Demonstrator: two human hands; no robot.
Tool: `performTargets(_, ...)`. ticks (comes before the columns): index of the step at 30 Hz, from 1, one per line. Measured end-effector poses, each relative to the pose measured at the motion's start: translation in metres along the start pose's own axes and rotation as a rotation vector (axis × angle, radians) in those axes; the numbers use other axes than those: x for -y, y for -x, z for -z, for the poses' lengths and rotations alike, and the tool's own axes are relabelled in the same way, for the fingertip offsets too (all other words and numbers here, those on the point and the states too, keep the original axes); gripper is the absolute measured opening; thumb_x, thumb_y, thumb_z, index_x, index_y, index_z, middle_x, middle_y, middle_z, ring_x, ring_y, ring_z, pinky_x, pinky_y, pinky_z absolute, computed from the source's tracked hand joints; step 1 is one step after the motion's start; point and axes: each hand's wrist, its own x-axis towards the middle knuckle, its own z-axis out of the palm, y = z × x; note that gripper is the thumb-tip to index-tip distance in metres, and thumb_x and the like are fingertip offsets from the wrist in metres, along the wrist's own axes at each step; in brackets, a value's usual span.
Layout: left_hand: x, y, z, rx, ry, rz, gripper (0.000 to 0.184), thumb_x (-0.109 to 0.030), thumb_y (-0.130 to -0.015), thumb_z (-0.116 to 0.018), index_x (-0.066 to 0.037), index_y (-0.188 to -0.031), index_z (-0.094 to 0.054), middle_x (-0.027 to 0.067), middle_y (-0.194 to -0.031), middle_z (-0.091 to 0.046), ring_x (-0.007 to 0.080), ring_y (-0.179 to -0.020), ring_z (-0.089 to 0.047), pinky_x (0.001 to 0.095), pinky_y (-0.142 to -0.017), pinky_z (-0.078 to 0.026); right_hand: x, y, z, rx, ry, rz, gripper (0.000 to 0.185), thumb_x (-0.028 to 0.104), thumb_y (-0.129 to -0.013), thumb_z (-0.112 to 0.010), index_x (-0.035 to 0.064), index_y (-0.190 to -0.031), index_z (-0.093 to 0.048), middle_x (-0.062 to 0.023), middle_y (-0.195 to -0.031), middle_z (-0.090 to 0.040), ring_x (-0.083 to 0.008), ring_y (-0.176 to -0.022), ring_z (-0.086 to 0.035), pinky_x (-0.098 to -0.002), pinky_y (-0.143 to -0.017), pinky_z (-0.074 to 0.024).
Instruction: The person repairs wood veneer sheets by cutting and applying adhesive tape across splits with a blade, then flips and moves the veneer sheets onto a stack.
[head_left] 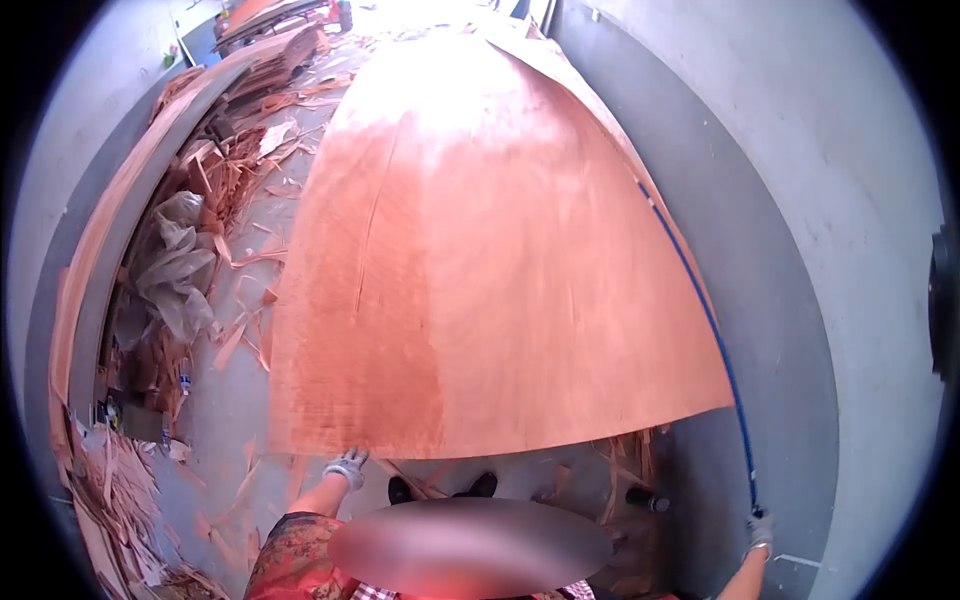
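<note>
We see the right wall (870,220), grey below and pale above, and the left wall (85,150) in similar tones. Between them we find a grey floor (230,420), strewn with wood scraps (235,185) on the left; bright light washes out the far end.

A woodworking workshop is suggested by the large, thin sheet of reddish wood (540,290) spread across the middle. On the left, torn wood strips (235,175) are strewn over the grey floor (235,405), and long wooden boards (100,225) are piled near a plain painted wall (105,75).
</note>
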Motion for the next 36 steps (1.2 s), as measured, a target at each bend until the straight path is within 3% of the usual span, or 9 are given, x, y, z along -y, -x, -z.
performTargets(6, -0.013, 0.024, 0.018, -0.049, 0.003, 0.005, 0.057, -0.026, -0.082, -0.048, -0.012, -0.136, -0.038, 0.0193, -0.133, -0.046, 0.0350, -0.123, -0.044, 0.0432, -0.103, -0.036, 0.088, 0.079, -0.016, 0.186, -0.433, -0.213, 0.020, 0.002, -0.067, -0.071, 0.0098, -0.075, -0.054, -0.0013, -0.058, -0.053, -0.0134, -0.042, -0.049, -0.0318, -0.039, -0.0415)
performTargets(10, -0.008, 0.034, 0.015, -0.044, -0.098, -0.062, 0.048, -0.029, -0.084, -0.048, -0.010, -0.128, -0.049, 0.0189, -0.128, -0.051, 0.0337, -0.119, -0.048, 0.0420, -0.101, -0.038, 0.077, 0.066, 0.038, 0.014, -0.323, -0.088, 0.032, 0.000, -0.072, -0.061, 0.0029, -0.103, -0.053, -0.0037, -0.068, -0.056, -0.0141, -0.046, -0.051, -0.0296, -0.039, -0.0422)
performTargets(11, -0.006, 0.034, 0.014, -0.003, -0.070, -0.041, 0.046, -0.030, -0.085, -0.048, -0.009, -0.126, -0.051, 0.0193, -0.123, -0.055, 0.0342, -0.116, -0.051, 0.0419, -0.099, -0.040, -0.037, 0.032, 0.045, -0.122, -0.194, -0.043, 0.028, 0.003, -0.074, -0.062, 0.0024, -0.102, -0.055, -0.0051, -0.076, -0.058, -0.0125, -0.053, -0.054, -0.0271, -0.044, -0.0434)
performTargets(14, 0.006, 0.014, -0.007, -0.132, 0.040, -0.172, 0.042, -0.029, -0.085, -0.051, -0.006, -0.119, -0.057, 0.0202, -0.110, -0.062, 0.0355, -0.106, -0.057, 0.0420, -0.093, -0.044, 0.070, 0.092, 0.056, -0.050, -0.061, -0.066, 0.041, 0.023, -0.078, -0.069, 0.0027, -0.111, -0.057, 0.0015, -0.077, -0.056, -0.0066, -0.057, -0.047, -0.0232, -0.049, -0.0384)
performTargets(16, 0.000, 0.019, -0.005, -0.075, 0.085, -0.160, 0.040, -0.027, -0.085, -0.053, -0.005, -0.119, -0.058, 0.0194, -0.105, -0.064, 0.0335, -0.099, -0.061, 0.0404, -0.088, -0.047, 0.144, 0.131, 0.023, 0.109, -0.187, -0.201, 0.015, 0.019, -0.075, -0.071, 0.0103, -0.074, -0.059, 0.0044, -0.064, -0.052, -0.0078, -0.057, -0.049, -0.0257, -0.052, -0.0409)
performTargets(23, -0.019, 0.052, -0.006, 0.027, 0.407, -0.154, 0.040, -0.028, -0.088, -0.056, -0.006, -0.121, -0.058, 0.0172, -0.100, -0.067, 0.0246, -0.080, -0.066, 0.0339, -0.073, -0.051, 0.174, 0.245, -0.149, 0.387, -0.572, -0.309, 0.009, 0.014, -0.077, -0.071, 0.0079, -0.076, -0.064, 0.0022, -0.066, -0.059, -0.0063, -0.057, -0.052, -0.0221, -0.053, -0.0423)
performTargets(29, 0.010, 0.060, -0.044, -0.151, 0.470, -0.293, 0.039, -0.033, -0.088, -0.054, -0.008, -0.118, -0.060, 0.0167, -0.111, -0.063, 0.0296, -0.103, -0.060, 0.0354, -0.091, -0.045, 0.261, 0.298, -0.207, 0.422, -0.625, -0.167, 0.011, 0.014, -0.077, -0.069, 0.0097, -0.073, -0.060, 0.0003, -0.058, -0.055, -0.0089, -0.046, -0.050, -0.0254, -0.043, -0.0380)
performTargets(34, 0.080, 0.088, -0.138, -0.044, 1.151, -0.266, 0.039, -0.030, -0.090, -0.053, -0.007, -0.120, -0.058, 0.0154, -0.115, -0.062, 0.0276, -0.109, -0.058, 0.0342, -0.095, -0.043, 0.331, 0.354, -0.254, 0.472, -0.697, -0.093, 0.011, 0.012, -0.077, -0.068, 0.0084, -0.073, -0.059, -0.0023, -0.054, -0.055, -0.0109, -0.041, -0.051, -0.0239, -0.039, -0.0377)
performTargets(36, 0.119, 0.154, -0.114, -0.122, 0.972, -0.168, 0.042, -0.034, -0.090, -0.052, -0.006, -0.121, -0.057, 0.0161, -0.115, -0.062, 0.0287, -0.108, -0.058, 0.0345, -0.095, -0.043, 0.373, 0.384, -0.290, 0.460, -0.708, -0.065, 0.011, 0.013, -0.077, -0.068, 0.0084, -0.073, -0.058, -0.0027, -0.054, -0.055, -0.0109, -0.040, -0.050, -0.0238, -0.037, -0.0369)
